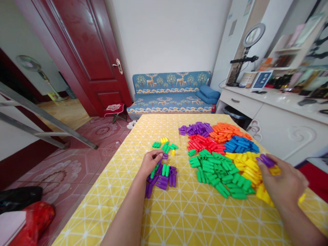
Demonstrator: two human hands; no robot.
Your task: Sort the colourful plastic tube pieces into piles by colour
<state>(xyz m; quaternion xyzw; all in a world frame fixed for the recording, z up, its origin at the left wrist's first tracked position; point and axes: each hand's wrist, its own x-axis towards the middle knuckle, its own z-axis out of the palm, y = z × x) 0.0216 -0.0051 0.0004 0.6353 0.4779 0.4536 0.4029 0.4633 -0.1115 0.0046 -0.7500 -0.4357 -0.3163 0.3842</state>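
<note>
My right hand (284,181) pinches a few purple plastic tubes (267,160), side by side, above the yellow tube pile (249,167). My left hand (151,162) is closed, its thumb and fingertips together at a small purple tube (165,156); part of the grip is hidden. Below it lies a mixed group of purple tubes (162,181) and green tubes (165,170). Just beyond are loose green tubes (166,147) and yellow tubes (164,140). Between my hands spreads a large green tube pile (217,169).
Purple (196,129), orange (225,131), red (205,144) and blue (241,144) tube piles lie toward the table's far right. A yellow patterned cloth (164,218) covers the table. Beyond stand a blue sofa (171,99), a white dresser (282,116) and a metal ladder (48,119).
</note>
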